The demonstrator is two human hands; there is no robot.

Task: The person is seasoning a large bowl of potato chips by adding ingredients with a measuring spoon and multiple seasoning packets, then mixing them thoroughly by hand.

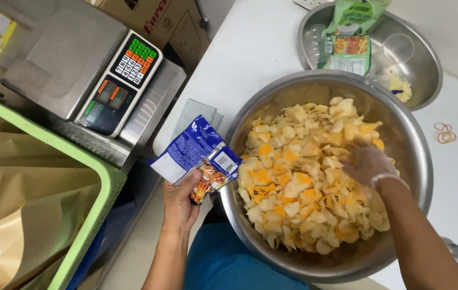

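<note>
My left hand grips a blue snack packet by its lower end, just left of a large steel bowl. The packet is tilted with its open end toward the bowl's rim. The bowl is heaped with pale and orange chips. Wearing a thin clear glove, my right hand rests down in the chips on the bowl's right side, fingers spread among them; whether it holds any I cannot tell.
A digital weighing scale stands at the upper left on a steel counter. A green crate with brown paper bags fills the lower left. Behind the big bowl, a smaller steel bowl holds green packets. Rubber bands lie on the white table.
</note>
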